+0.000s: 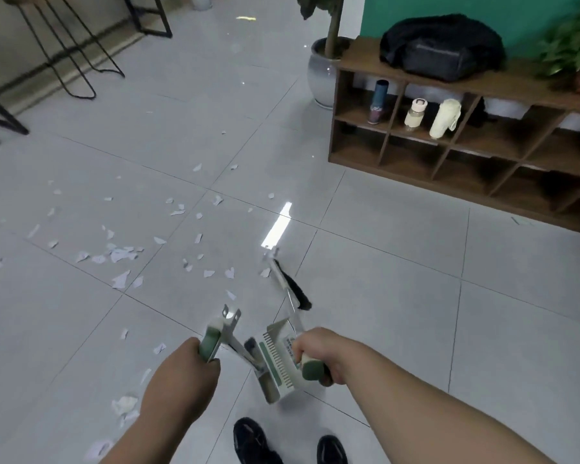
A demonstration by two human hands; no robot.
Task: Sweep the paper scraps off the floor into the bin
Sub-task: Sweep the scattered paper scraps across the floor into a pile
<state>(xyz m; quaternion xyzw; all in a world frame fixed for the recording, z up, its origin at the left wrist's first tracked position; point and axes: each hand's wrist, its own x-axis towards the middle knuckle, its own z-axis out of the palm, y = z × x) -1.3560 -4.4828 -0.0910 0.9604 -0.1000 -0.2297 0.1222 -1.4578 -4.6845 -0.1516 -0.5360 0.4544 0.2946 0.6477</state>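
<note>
Dustpan (278,363): the print on its label (290,344) is too small to read. Nearer than it, both forearms and the two black shoes (255,440) are cut by the bottom edge. Left of it, the left hand (181,373) covers part of a green handle (210,341). Right of it, the right hand (318,353) covers part of a second green handle (312,371). Fingertips are hidden. Just beyond it, broom bristles (295,293) are blurred. Far right, the shelf (416,169) runs off-frame. Far left, paper scraps (121,254) meet the edge.
</note>
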